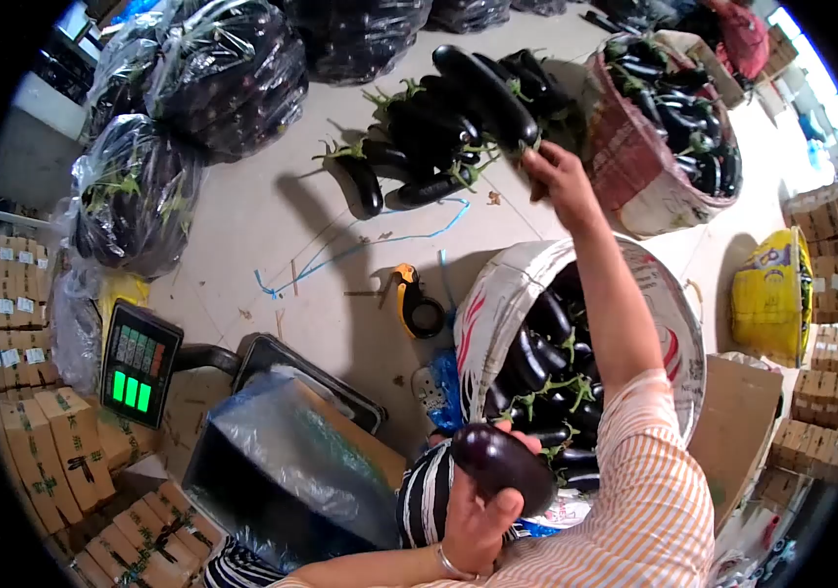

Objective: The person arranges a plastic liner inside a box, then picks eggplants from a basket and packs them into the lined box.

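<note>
My left hand (478, 519), with a bangle at the wrist, holds a dark purple eggplant (505, 468) low in the view, beside a white sack (497, 304) of eggplants. My right arm stretches over that sack. At its end my right hand (558, 178) grips the stem end of a long black eggplant (485, 96), which lies over a pile of eggplants (429, 127) on the floor. The fingertips of my right hand are partly hidden.
Bagged eggplants (228, 78) stand at the upper left. A red-and-white sack (624, 157) of eggplants is at the upper right. Nearer are a tape dispenser (419, 304), a scale display (141, 363), a plastic-lined box (291, 470), a yellow sack (766, 294) and stacked cartons (42, 451).
</note>
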Tool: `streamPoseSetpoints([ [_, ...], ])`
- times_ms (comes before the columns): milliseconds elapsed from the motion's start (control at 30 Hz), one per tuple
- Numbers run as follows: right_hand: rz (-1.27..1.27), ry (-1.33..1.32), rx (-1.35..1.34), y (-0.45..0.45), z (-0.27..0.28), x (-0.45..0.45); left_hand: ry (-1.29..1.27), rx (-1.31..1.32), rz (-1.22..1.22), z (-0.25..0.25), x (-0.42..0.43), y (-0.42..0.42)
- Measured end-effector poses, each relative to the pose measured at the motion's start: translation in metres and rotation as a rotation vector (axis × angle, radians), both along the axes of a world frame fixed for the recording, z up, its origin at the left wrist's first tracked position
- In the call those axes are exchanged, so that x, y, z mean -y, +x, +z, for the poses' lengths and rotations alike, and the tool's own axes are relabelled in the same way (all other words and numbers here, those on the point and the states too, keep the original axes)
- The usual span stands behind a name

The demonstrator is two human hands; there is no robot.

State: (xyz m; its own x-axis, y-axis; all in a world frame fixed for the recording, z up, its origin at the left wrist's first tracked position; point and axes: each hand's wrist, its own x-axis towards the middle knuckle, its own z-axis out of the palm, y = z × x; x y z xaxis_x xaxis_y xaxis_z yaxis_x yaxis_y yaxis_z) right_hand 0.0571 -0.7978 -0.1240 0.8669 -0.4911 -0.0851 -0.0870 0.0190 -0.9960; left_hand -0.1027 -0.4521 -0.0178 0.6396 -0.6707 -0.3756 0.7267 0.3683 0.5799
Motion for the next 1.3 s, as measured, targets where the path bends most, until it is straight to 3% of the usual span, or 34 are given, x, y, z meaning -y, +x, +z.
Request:
streamPoseSetpoints([
  [100, -0.017, 0.071, 0.104, -0.061, 0.042, -0.064, 0.057, 0.046, 0.076, 0.013, -0.006, -0.019],
  [267, 0.162, 0.693, 0.123, -0.168, 0.090, -0.155, -0.082, 0.133, 0.187, 0.012, -0.024, -0.041],
  [500, 0.269, 0.641, 0.033, -0.292, 0.145, -0.234, -0.562, -0.122, 0.176, 0.035, -0.082, -0.041],
  [633, 0.188, 0.166, 0.088, -0.320, 0.168, -0.278, -0.793, -0.052, 0.148, 0.061, -0.124, -0.049],
  [700, 0.178, -0.256, 0.196, -0.320, 0.165, -0.303, -0.660, 0.065, 0.187, 0.074, -0.147, -0.058],
  [767, 0.271, -0.572, 0.029, -0.329, 0.192, -0.342, -0.476, 0.040, 0.283, 0.072, -0.167, -0.067],
  [833, 0.354, -0.535, 0.191, -0.325, 0.183, -0.365, -0.507, 0.052, 0.327, 0.065, -0.191, -0.073],
  [900, 0.411, -0.581, 0.177, -0.317, 0.176, -0.379, -0.534, 0.034, 0.345, 0.059, -0.214, -0.076],
  [967, 0.486, -0.758, 0.001, -0.311, 0.179, -0.388, -0.528, 0.036, 0.383, 0.052, -0.233, -0.079],
  [1033, 0.547, -0.890, 0.178, -0.292, 0.179, -0.398, -0.526, 0.042, 0.386, 0.043, -0.251, -0.076],
  [1100, 0.589, -0.213, 0.114, -0.277, 0.192, -0.435, -0.466, 0.062, 0.375, 0.041, -0.262, -0.070],
  [1167, 0.638, -0.184, 0.011, -0.254, 0.179, -0.448, -0.339, 0.059, 0.402, 0.031, -0.268, -0.057],
  [1233, 0.616, 0.088, 0.019, -0.236, 0.180, -0.457, -0.213, 0.031, 0.416, 0.039, -0.288, -0.034],
  [1300, 0.492, 0.235, -0.033, -0.216, 0.188, -0.453, -0.306, 0.118, 0.520, 0.064, -0.331, -0.003],
])
